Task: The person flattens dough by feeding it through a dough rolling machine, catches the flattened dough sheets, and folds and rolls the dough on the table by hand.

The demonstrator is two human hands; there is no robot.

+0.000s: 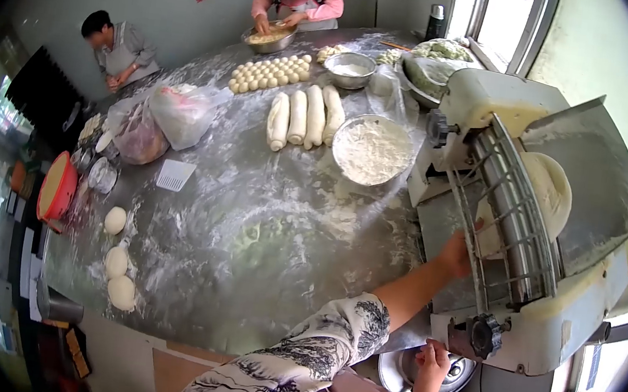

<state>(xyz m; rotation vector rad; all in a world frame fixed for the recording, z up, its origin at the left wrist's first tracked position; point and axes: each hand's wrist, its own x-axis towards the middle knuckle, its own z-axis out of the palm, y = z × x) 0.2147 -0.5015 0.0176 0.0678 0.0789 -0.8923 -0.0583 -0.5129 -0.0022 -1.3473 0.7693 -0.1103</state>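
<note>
My left hand (461, 253) reaches to the dough roller machine (520, 219), at the near side of its metal guard bars. Its fingers are partly hidden there, against a pale sheet of dough (490, 230) below the roller. More of the dough (549, 196) lies folded over the far side of the roller. My right hand (432, 360) is curled closed beside the machine's lower black knob (485, 335), above a metal pot lid (402, 372). Whether it holds anything cannot be made out.
On the floury metal table (244, 265) are a bowl of flour (373, 150), thick dough rolls (297, 117), several small dough balls (270, 73), a white scraper (175, 175), bags (184, 115) and larger dough balls (121, 292). One co-worker (297, 0) works at a bowl; another person (121, 54) stands left.
</note>
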